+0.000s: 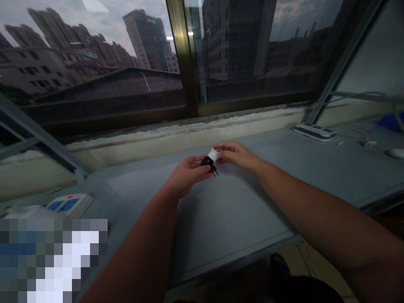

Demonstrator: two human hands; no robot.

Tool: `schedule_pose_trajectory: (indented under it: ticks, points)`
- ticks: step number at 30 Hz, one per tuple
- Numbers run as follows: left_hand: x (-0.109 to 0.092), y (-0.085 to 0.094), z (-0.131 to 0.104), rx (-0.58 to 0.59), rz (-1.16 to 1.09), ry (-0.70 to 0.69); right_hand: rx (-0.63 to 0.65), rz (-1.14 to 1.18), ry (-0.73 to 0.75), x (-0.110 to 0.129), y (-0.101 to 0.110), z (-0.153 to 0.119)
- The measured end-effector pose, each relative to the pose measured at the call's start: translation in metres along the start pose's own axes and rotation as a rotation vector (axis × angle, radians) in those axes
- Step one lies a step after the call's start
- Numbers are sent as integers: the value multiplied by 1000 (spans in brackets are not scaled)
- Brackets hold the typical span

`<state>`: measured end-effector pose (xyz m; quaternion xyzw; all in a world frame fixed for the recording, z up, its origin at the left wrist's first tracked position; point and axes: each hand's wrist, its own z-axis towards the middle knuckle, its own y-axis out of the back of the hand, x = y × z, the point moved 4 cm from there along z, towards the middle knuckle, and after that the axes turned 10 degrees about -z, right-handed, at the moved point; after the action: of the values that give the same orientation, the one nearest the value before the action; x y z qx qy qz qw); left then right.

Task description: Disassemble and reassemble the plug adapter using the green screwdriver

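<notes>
Above the grey tabletop [240, 210], my left hand [191, 172] is closed on a black plug [208, 161] whose two metal prongs point down and to the right. My right hand [235, 155] pinches a small white piece [213, 154], perhaps paper or a label, at its edge. This white piece sits right against the top of the plug; whether it is fixed to it I cannot tell. Fingertips of both hands are close together, partly hiding the plug's body.
A white power strip with blue sockets [69, 205] lies at the left. Another power strip [314, 131] stands at the back right, with cables and a blue object [389, 121] beyond. Metal frame posts [47, 145] and a window ledge [164, 141] border the table's back.
</notes>
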<state>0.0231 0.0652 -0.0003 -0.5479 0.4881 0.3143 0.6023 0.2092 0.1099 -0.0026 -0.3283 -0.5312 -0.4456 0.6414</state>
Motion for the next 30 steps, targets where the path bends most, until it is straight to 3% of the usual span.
schedule_pose_trajectory:
  ticks: [12,30]
  points:
    - [1,-3,1,-21,0,-5,-3,20,-24,-1,0,-1]
    - [2,-1,4,-25,43,-59,6,-285,86,1,6,-2]
